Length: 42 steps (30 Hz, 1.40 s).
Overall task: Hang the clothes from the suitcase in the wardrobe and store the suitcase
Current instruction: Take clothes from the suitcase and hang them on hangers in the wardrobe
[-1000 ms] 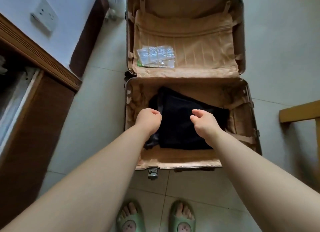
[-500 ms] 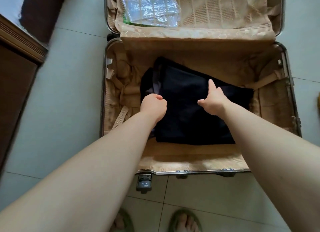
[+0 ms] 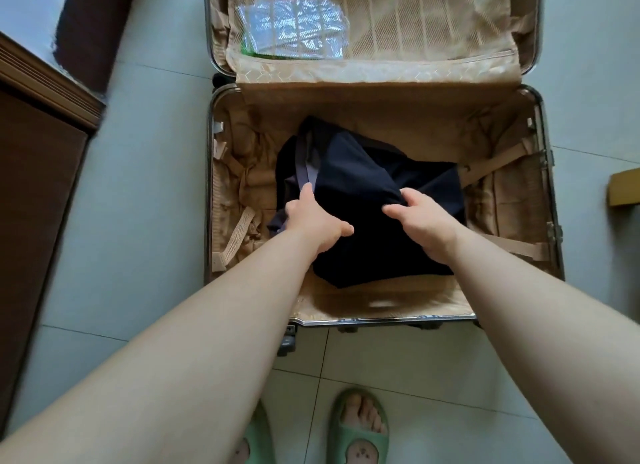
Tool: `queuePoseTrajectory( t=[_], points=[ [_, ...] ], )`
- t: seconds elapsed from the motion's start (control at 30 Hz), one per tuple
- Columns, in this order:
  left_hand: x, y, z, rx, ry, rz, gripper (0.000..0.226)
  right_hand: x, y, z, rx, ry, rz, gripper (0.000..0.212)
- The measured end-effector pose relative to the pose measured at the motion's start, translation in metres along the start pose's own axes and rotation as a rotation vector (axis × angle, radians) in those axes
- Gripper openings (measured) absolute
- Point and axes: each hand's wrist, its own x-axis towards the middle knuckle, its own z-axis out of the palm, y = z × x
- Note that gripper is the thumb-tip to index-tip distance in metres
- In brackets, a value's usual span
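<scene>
An open suitcase (image 3: 549,173) with tan lining lies flat on the tiled floor in front of me. A folded dark navy garment (image 3: 367,173) lies in its near half. My left hand (image 3: 313,219) grips the garment's left edge, beside a greyish strip of fabric. My right hand (image 3: 424,218) grips a bunch of the cloth near its middle, and the fabric rises in a fold between the two hands. The garment's front edge is lifted a little off the lining.
A silvery plastic packet (image 3: 292,29) sits behind the mesh pocket of the suitcase lid. Dark wooden furniture (image 3: 38,173) stands at the left. A yellowish wooden piece (image 3: 625,186) pokes in at the right edge. My feet in green slippers (image 3: 358,429) stand before the suitcase.
Both hands have come down from just above the garment and taken hold of it. The cloth is bunched and partly raised. The camera has moved closer to the suitcase.
</scene>
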Motion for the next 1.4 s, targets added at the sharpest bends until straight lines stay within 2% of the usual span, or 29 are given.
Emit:
queuePoseTrajectory(
  t=[0.13,0.2,0.3,0.4,0.47,0.5,0.6,0.63,0.73,0.87,1.07,1.23,1.3,1.4],
  points=[
    [-0.03,0.016,-0.014,0.045,-0.041,-0.008,0.113,-0.033,-0.022,-0.013,0.163,-0.013,0.052,0.018],
    [-0.043,0.017,-0.021,0.051,-0.068,-0.02,0.118,-0.046,-0.033,-0.024,0.211,0.042,0.092,0.015],
    [-0.068,0.016,-0.029,0.012,-0.2,0.003,0.125,-0.065,-0.049,-0.042,0.368,0.107,0.203,0.011],
    [-0.097,0.015,-0.025,-0.022,-0.344,0.021,0.123,-0.082,-0.064,-0.054,0.514,0.095,0.228,0.012],
    [-0.113,0.016,-0.016,-0.016,-0.367,0.041,0.114,-0.095,-0.075,-0.061,0.613,0.071,0.216,0.013],
    [-0.119,0.017,-0.012,-0.018,-0.354,0.071,0.101,-0.102,-0.081,-0.065,0.649,0.058,0.21,0.014],
    [-0.131,0.03,-0.009,-0.087,-0.248,0.176,0.034,-0.115,-0.096,-0.071,0.703,0.044,0.191,0.018],
    [-0.134,0.035,-0.012,-0.091,-0.187,0.203,0.021,-0.12,-0.101,-0.073,0.714,0.046,0.177,0.019],
    [-0.138,0.05,-0.032,-0.07,-0.018,0.251,0.024,-0.13,-0.118,-0.079,0.7,0.09,0.151,0.021],
    [-0.155,0.07,-0.065,-0.146,0.1,0.282,0.021,-0.149,-0.148,-0.092,0.652,0.108,0.087,0.019],
    [-0.201,0.117,-0.107,-0.369,0.101,0.276,0.02,-0.196,-0.209,-0.119,0.651,0.001,-0.003,0.022],
    [-0.252,0.153,-0.146,-0.53,0.087,0.303,0.027,-0.241,-0.264,-0.136,0.573,-0.117,0.029,0.044],
    [-0.277,0.168,-0.167,-0.532,0.092,0.341,0.027,-0.265,-0.288,-0.144,0.546,-0.117,0.025,0.037],
    [-0.326,0.191,-0.208,-0.505,0.09,0.408,0.021,-0.3,-0.328,-0.155,0.456,-0.029,-0.048,0.02]
  ],
)
